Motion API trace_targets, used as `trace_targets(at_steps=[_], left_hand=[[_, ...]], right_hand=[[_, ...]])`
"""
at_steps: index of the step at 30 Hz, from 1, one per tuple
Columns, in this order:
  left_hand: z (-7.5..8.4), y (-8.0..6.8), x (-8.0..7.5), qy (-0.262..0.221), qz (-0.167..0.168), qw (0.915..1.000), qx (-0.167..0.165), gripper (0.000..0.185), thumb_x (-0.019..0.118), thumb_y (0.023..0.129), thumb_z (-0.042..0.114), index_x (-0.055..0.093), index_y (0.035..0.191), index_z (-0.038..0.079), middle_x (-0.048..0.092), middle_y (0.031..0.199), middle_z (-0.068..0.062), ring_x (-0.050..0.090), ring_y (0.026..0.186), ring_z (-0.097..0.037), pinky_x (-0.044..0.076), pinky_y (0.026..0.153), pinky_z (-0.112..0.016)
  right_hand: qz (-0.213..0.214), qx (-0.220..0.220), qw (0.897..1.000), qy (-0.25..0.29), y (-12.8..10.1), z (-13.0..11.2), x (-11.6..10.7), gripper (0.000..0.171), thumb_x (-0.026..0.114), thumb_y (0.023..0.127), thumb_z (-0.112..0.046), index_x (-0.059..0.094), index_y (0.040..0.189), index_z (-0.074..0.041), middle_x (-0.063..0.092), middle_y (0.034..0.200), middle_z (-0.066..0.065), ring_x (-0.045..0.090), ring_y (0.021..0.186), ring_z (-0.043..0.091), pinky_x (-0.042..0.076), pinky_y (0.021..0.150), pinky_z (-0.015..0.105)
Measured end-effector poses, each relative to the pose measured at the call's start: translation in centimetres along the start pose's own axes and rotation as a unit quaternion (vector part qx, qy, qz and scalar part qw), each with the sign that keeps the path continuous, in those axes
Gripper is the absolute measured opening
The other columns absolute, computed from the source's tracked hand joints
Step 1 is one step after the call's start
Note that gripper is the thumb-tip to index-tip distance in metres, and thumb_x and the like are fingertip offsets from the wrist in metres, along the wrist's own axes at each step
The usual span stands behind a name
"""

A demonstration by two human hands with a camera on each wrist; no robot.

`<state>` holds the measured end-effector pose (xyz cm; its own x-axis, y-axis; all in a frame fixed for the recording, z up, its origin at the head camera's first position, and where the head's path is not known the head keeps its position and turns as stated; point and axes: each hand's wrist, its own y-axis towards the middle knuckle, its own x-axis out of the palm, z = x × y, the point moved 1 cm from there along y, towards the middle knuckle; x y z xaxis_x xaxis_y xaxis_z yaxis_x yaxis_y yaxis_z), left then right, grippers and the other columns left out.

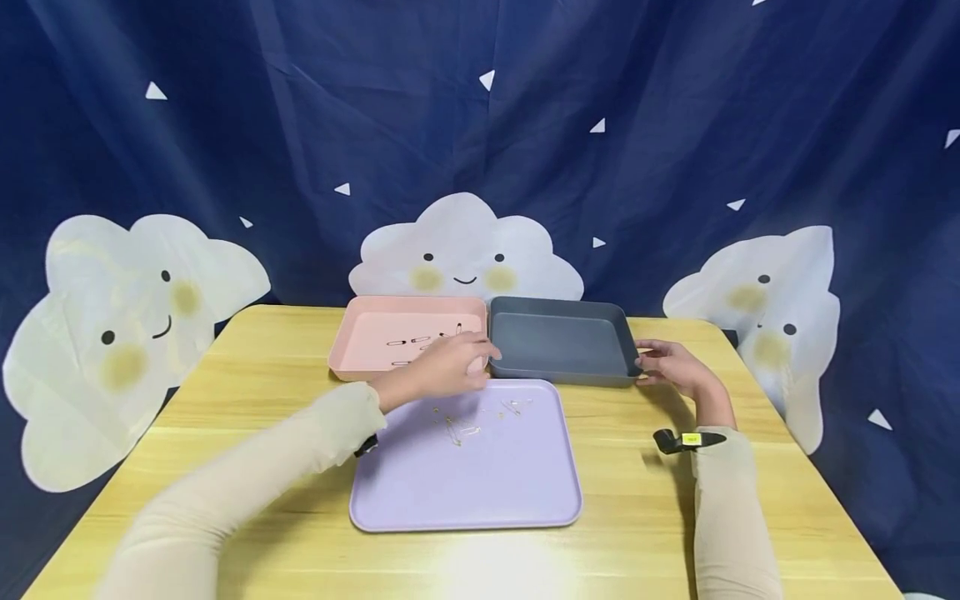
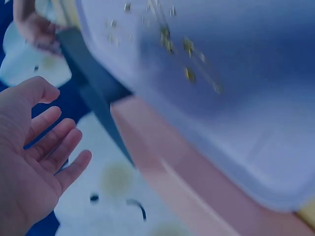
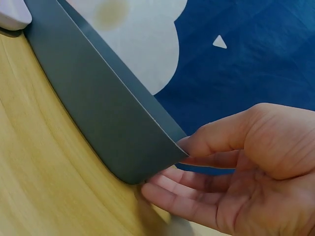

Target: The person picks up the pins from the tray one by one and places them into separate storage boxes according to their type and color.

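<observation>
Navy cloud-print fabric curtain (image 1: 525,150) behind yellow wood-grain table (image 1: 637,525). Pink rectangular tray (image 1: 357,333), dark metal safety pins (image 1: 397,342) inside: just beyond left hand (image 1: 453,364), fingers relaxed, nothing held. Flat lilac tray (image 1: 465,492), gold metal safety pins (image 1: 453,432) on it: nearside of left hand. Slate-grey rectangular tray (image 1: 562,346): between hands, right end gripped by right hand (image 1: 675,367).

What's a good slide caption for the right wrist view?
Right hand holding the end of a dark gray tray on a wood-grain table, before a blue cloud-patterned curtain.
</observation>
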<state>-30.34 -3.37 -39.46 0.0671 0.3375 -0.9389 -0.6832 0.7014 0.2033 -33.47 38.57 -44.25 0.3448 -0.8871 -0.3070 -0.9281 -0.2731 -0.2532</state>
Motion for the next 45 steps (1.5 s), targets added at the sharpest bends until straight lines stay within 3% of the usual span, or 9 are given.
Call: trace_targets(at_steps=[5,9,17,22,27,35,45], left_hand=[[1.5,1.2,2.3,0.033,-0.029,0.9988,0.024,0.033,0.071,0.087,0.019,0.073,0.119,0.01,0.069,0.113,-0.005,0.06,0.088,-0.016,0.052,0.069,-0.031],[2.1,2.0,3.7,0.068,-0.024,0.9967,0.038,0.029,0.077,0.083,0.023,0.076,0.11,0.012,0.069,0.102,0.0,0.059,0.089,-0.016,0.05,0.075,-0.031],[2.7,3.1,5.8,0.101,-0.029,0.9941,0.027,0.018,0.078,0.077,0.028,0.074,0.09,0.018,0.066,0.092,0.004,0.057,0.088,-0.014,0.052,0.088,-0.041],[2.8,3.9,6.8,0.128,-0.032,0.9908,0.032,0.012,0.074,0.075,0.029,0.071,0.081,0.02,0.063,0.089,0.006,0.052,0.084,-0.013,0.047,0.083,-0.035],[2.9,4.5,7.2,0.148,-0.046,0.9874,0.034,0.01,0.076,0.072,0.029,0.068,0.072,0.023,0.063,0.088,0.007,0.052,0.085,-0.013,0.043,0.08,-0.032],[2.8,4.9,7.3,0.131,-0.069,0.9886,0.029,0.008,0.081,0.071,0.025,0.072,0.069,0.023,0.065,0.086,0.007,0.051,0.084,-0.013,0.042,0.08,-0.031],[2.5,5.2,7.5,0.126,-0.07,0.9888,0.035,0.011,0.082,0.069,0.022,0.071,0.066,0.024,0.066,0.085,0.008,0.051,0.084,-0.012,0.041,0.081,-0.03]], right_hand=[[-0.005,0.009,1.0,0.011,0.0,0.1,0.0,0.06,0.046,0.103,0.002,0.018,0.154,0.015,0.049,0.122,0.021,0.061,0.093,0.013,0.06,0.091,0.038],[-0.009,0.012,1.0,0.009,0.1,0.2,0.1,0.061,0.046,0.103,0.002,0.017,0.155,0.014,0.046,0.127,0.024,0.062,0.096,0.014,0.06,0.092,0.039],[-0.009,0.015,1.0,0.002,0.2,0.1,0.0,0.063,0.049,0.103,-0.001,0.017,0.156,0.013,0.047,0.124,0.022,0.063,0.1,0.015,0.059,0.093,0.043],[-0.007,0.018,1.0,-0.001,0.2,-0.1,0.0,0.063,0.049,0.103,0.0,0.017,0.155,0.013,0.048,0.124,0.022,0.063,0.1,0.016,0.059,0.093,0.044],[-0.003,0.019,1.0,0.002,0.1,-0.1,0.1,0.063,0.049,0.102,0.001,0.018,0.155,0.013,0.049,0.122,0.022,0.063,0.098,0.016,0.059,0.093,0.043],[-0.001,0.021,1.0,0.003,0.1,-0.2,0.4,0.062,0.048,0.102,0.001,0.019,0.155,0.013,0.051,0.12,0.021,0.064,0.097,0.015,0.06,0.092,0.042],[0.003,0.021,1.0,0.004,0.0,-0.1,0.2,0.061,0.047,0.103,0.002,0.019,0.156,0.012,0.051,0.12,0.02,0.064,0.095,0.013,0.059,0.093,0.041]])
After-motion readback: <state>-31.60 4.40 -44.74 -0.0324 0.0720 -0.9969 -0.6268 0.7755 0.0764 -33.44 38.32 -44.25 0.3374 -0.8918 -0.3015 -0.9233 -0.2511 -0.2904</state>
